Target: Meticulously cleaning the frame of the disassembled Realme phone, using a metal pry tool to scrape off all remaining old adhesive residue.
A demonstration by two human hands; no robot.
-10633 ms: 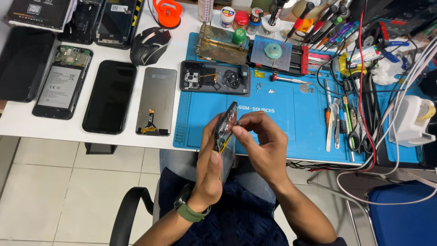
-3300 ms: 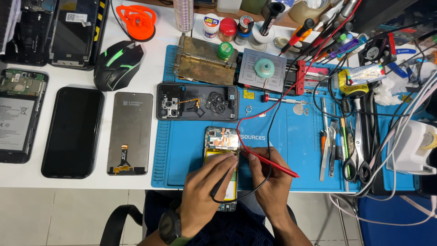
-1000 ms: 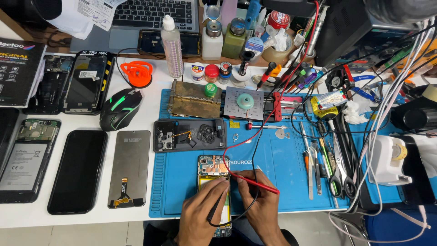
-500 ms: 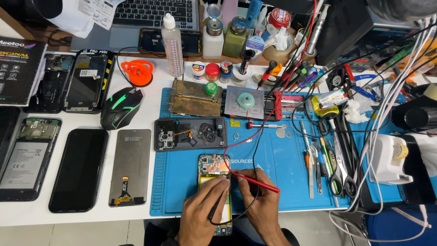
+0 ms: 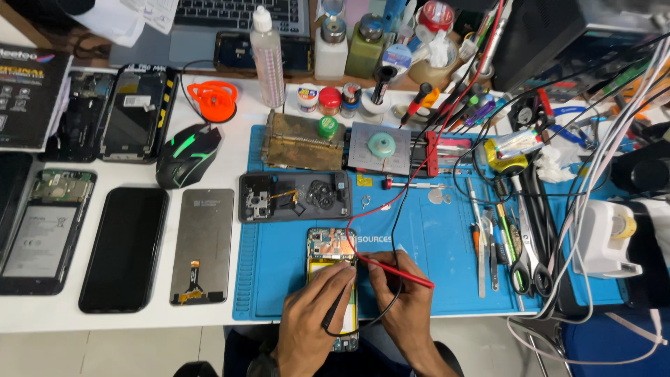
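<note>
A white table (image 5: 209,311) fills most of the picture. Pale floor tiles (image 5: 105,352) show along the bottom left. A blue seat (image 5: 614,345) sits bottom right.

Your blue work mat (image 5: 433,244) looks like matt rubbery silicone, smooth. The opened phone (image 5: 332,265) shows bare circuit board and shiny metal shields. Your red probe (image 5: 401,274) has glossy plastic; the black probe (image 5: 333,313) is matt plastic. The black phone (image 5: 124,248) has glossy glass. The mouse (image 5: 187,155) is matt black plastic. The tabletop (image 5: 230,150) is smooth white laminate. The scissors (image 5: 525,244) are bare metal.
</note>
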